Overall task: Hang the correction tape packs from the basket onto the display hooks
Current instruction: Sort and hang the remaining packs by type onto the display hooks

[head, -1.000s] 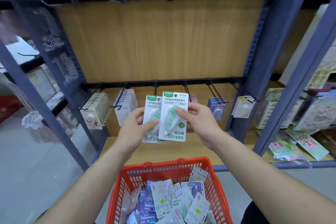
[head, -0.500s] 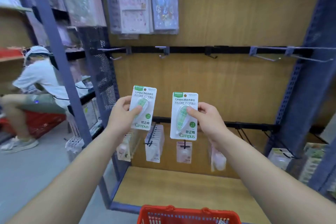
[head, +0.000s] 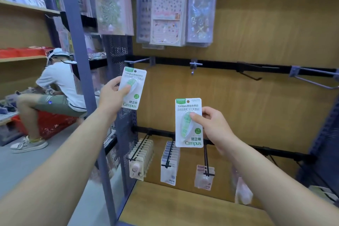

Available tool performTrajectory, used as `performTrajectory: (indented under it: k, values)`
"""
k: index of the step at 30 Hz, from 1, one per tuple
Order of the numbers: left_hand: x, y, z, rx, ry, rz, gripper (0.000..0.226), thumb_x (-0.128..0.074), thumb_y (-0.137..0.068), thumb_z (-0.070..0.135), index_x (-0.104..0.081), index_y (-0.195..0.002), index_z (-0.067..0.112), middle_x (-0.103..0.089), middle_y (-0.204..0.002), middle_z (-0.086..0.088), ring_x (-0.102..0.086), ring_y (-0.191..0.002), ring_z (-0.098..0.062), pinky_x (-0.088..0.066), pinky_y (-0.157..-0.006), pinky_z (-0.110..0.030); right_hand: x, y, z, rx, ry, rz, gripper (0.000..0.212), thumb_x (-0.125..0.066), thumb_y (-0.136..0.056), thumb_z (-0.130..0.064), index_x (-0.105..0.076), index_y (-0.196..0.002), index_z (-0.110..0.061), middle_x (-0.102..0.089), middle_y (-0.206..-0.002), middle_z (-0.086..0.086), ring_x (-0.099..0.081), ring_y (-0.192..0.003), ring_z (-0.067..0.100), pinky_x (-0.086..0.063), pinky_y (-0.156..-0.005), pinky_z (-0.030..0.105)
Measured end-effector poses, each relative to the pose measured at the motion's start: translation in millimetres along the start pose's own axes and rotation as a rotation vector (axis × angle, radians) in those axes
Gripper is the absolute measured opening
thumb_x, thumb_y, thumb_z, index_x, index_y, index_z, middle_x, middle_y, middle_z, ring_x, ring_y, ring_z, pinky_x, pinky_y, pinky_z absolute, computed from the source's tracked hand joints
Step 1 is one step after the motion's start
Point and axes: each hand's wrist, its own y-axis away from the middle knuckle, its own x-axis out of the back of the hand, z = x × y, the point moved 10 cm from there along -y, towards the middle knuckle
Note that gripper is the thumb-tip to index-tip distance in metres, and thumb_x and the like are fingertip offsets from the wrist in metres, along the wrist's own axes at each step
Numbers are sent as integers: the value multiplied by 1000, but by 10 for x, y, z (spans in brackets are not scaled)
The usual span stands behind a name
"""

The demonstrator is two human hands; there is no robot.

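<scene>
Left hand (head: 110, 97) grips one correction tape pack (head: 134, 95) upright, thumb over the blister. Its top edge sits just under the leftmost upper hook (head: 138, 60); whether they touch is hard to tell. Right hand (head: 215, 127) pinches a second pack (head: 189, 134) lower down, in front of the lower rail (head: 159, 132). Between the packs and to the right, wide stretch of wood back panel (head: 256, 106).

The left hand (head: 111, 97) and right hand (head: 213, 126) are bare, as are both forearms (head: 64, 161) throughout their visible length.
</scene>
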Motion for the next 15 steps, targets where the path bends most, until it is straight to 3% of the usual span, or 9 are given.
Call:
performTrajectory:
  k: [7,15]
  values:
    - [31,-123,-51,-22,19,-38,34,-60,-102,10,-70,-108,42,-78,-108,7,-77,-92,-20,-62,-76,-41,-82,-84,74,-3,5,-17,12,-67,-100,-26,-69,-106,-17,-79,-101,-5,-77,-89,14,-59,-66,29]
    - [-35,-193,-1,-41,-17,-71,37,-60,-102,10,-69,-105,46,-76,-105,4,-77,-84,-15,-63,-68,-36,-173,-111,152,-4,6,-34,13,-68,-99,-25,-69,-106,-15,-79,-101,-3,-77,-91,15,-63,-77,37]
